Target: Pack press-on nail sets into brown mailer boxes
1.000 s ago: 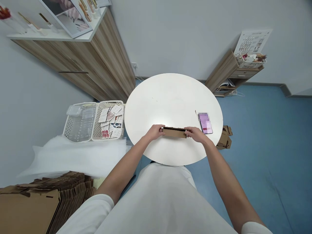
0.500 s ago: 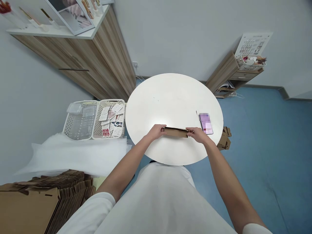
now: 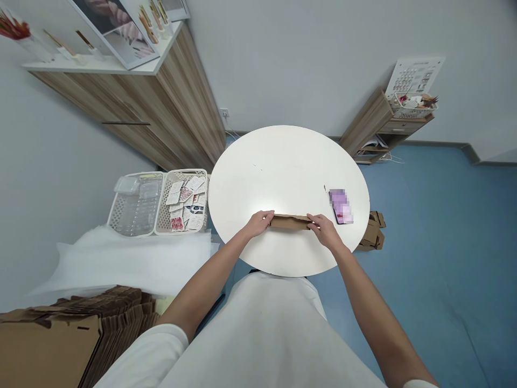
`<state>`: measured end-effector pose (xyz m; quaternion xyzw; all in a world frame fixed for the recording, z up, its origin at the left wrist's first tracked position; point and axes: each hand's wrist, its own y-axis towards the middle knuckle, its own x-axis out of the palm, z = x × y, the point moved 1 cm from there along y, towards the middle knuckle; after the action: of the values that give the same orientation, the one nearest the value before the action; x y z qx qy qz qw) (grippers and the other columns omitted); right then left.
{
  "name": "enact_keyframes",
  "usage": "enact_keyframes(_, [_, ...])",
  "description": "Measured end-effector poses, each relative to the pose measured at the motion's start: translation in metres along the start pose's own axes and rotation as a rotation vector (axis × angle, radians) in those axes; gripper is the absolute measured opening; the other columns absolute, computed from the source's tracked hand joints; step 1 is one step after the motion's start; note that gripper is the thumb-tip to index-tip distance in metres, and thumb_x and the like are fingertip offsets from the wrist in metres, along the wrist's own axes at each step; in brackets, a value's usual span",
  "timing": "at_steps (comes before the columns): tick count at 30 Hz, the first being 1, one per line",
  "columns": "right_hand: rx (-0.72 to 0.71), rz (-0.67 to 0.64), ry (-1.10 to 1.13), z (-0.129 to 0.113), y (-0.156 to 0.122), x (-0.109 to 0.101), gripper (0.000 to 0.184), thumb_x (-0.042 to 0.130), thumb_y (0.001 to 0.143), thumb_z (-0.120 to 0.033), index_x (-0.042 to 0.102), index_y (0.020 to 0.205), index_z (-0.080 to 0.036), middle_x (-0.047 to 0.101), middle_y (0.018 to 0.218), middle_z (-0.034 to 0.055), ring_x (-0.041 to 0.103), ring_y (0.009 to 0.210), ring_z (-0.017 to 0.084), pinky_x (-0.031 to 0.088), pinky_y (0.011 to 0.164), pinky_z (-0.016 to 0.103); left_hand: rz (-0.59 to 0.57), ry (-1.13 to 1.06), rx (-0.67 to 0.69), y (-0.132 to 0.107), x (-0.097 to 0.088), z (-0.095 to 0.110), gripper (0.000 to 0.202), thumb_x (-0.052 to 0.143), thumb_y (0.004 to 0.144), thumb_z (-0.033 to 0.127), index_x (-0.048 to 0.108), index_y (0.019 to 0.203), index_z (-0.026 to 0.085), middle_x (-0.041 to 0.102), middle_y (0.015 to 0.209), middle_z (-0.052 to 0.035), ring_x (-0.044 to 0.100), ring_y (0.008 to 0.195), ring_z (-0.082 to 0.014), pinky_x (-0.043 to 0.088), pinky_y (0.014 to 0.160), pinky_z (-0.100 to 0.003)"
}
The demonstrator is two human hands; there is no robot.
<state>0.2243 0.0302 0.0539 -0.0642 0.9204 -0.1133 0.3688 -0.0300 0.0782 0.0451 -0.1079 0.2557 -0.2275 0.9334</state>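
A brown cardboard box (image 3: 290, 222), long and narrow as seen from here, rests on the white oval table (image 3: 283, 161) near its front. My left hand (image 3: 260, 222) grips the box's left end, thumb and fingers closed on the cardboard. At the opposite end my right hand (image 3: 322, 228) pinches the right corner. The side facing me shows plain cardboard; whatever is inside or behind it is hidden. Just right of my right hand lies a phone (image 3: 341, 207) with a purple screen, partly blurred out.
Left of the table stand a basket of printed cards (image 3: 161, 221) and a basket of clear plastic cases (image 3: 112, 215). White foam sheets (image 3: 133, 258) and stacked flat cardboard (image 3: 48, 345) are nearer me. Folded cardboard boxes (image 3: 371, 237) sit on the floor at right.
The box's upper edge has tipped, and its dark upper gap now looks like plain brown cardboard. Both hands keep hold at the ends, fingers slightly shifted. The whole view has moved a little.
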Motion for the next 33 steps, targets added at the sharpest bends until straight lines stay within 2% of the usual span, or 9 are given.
enact_keyframes(3, [0.018, -0.005, 0.139, 0.002, -0.002, 0.003, 0.036, 0.047, 0.079, -0.035, 0.052, 0.113, -0.027, 0.052, 0.108, 0.0048, 0.055, 0.086, 0.016, 0.044, 0.081, 0.033, -0.072, -0.175, -0.077, 0.000, 0.003, -0.003, 0.041, 0.036, 0.081, 0.048, 0.057, 0.104, 0.020, 0.056, 0.082, -0.0039, 0.053, 0.069, -0.0117, 0.046, 0.061, -0.024])
enact_keyframes(6, [0.096, -0.030, 0.348, 0.003, -0.005, 0.007, 0.037, 0.044, 0.079, -0.043, 0.055, 0.109, -0.024, 0.051, 0.114, 0.0053, 0.054, 0.093, 0.017, 0.047, 0.080, 0.033, -0.122, -0.329, -0.134, -0.002, 0.005, -0.011, 0.039, 0.048, 0.077, 0.043, 0.055, 0.108, 0.021, 0.053, 0.093, -0.0053, 0.053, 0.077, -0.0116, 0.048, 0.065, -0.024])
enact_keyframes(9, [0.182, 0.004, 0.452, 0.003, -0.006, 0.014, 0.038, 0.049, 0.076, -0.043, 0.057, 0.105, -0.022, 0.053, 0.114, 0.0063, 0.055, 0.094, 0.018, 0.048, 0.080, 0.034, -0.080, -0.410, -0.173, -0.004, 0.008, -0.020, 0.045, 0.058, 0.071, 0.035, 0.051, 0.113, 0.020, 0.048, 0.102, -0.0068, 0.053, 0.082, -0.0119, 0.049, 0.068, -0.026])
enact_keyframes(12, [0.221, 0.059, 0.455, 0.007, -0.004, 0.020, 0.042, 0.056, 0.072, -0.039, 0.054, 0.109, -0.021, 0.056, 0.111, 0.0064, 0.058, 0.090, 0.017, 0.048, 0.083, 0.035, -0.048, -0.453, -0.172, -0.005, 0.012, -0.027, 0.045, 0.059, 0.071, 0.033, 0.050, 0.114, 0.020, 0.046, 0.103, -0.0068, 0.052, 0.081, -0.0113, 0.049, 0.069, -0.027])
enact_keyframes(15, [0.285, 0.097, 0.504, 0.012, -0.001, 0.025, 0.046, 0.057, 0.070, -0.038, 0.050, 0.112, -0.020, 0.055, 0.110, 0.0079, 0.059, 0.087, 0.017, 0.051, 0.075, 0.033, -0.042, -0.450, -0.174, -0.005, 0.013, -0.029, 0.045, 0.059, 0.071, 0.033, 0.049, 0.113, 0.020, 0.047, 0.101, -0.0062, 0.053, 0.080, -0.0109, 0.050, 0.067, -0.026])
enact_keyframes(19, [0.343, 0.046, 0.514, 0.012, -0.001, 0.028, 0.042, 0.054, 0.071, -0.039, 0.051, 0.109, -0.021, 0.055, 0.107, 0.0078, 0.060, 0.082, 0.016, 0.054, 0.066, 0.031, -0.037, -0.418, -0.207, -0.007, 0.013, -0.029, 0.045, 0.058, 0.072, 0.033, 0.048, 0.114, 0.020, 0.049, 0.103, -0.0073, 0.055, 0.080, -0.0119, 0.049, 0.064, -0.025])
enact_keyframes(24, [0.220, 0.128, 0.507, 0.006, -0.009, 0.031, 0.036, 0.053, 0.070, -0.039, 0.052, 0.101, -0.021, 0.054, 0.109, 0.0071, 0.058, 0.089, 0.019, 0.051, 0.070, 0.032, 0.002, -0.398, -0.102, -0.013, 0.022, -0.026, 0.043, 0.059, 0.069, 0.020, 0.048, 0.111, 0.021, 0.047, 0.113, -0.0084, 0.057, 0.084, -0.0132, 0.047, 0.068, -0.025])
enact_keyframes(30, [0.254, 0.223, 0.513, 0.022, -0.022, 0.046, 0.029, 0.055, 0.066, -0.043, 0.053, 0.081, -0.018, 0.059, 0.094, 0.0073, 0.057, 0.089, 0.020, 0.045, 0.077, 0.034, 0.072, -0.355, -0.079, -0.019, 0.044, -0.034, 0.026, 0.058, 0.070, 0.023, 0.050, 0.095, 0.018, 0.052, 0.103, -0.0068, 0.058, 0.087, -0.0163, 0.047, 0.068, -0.027])
enact_keyframes(33, [0.267, 0.257, 0.475, 0.032, -0.025, 0.053, 0.030, 0.057, 0.064, -0.040, 0.051, 0.085, -0.019, 0.057, 0.097, 0.0073, 0.055, 0.093, 0.020, 0.045, 0.077, 0.033, 0.111, -0.341, -0.080, -0.019, 0.056, -0.040, 0.028, 0.058, 0.069, 0.023, 0.047, 0.094, 0.019, 0.053, 0.097, -0.0045, 0.058, 0.085, -0.0156, 0.046, 0.068, -0.027])
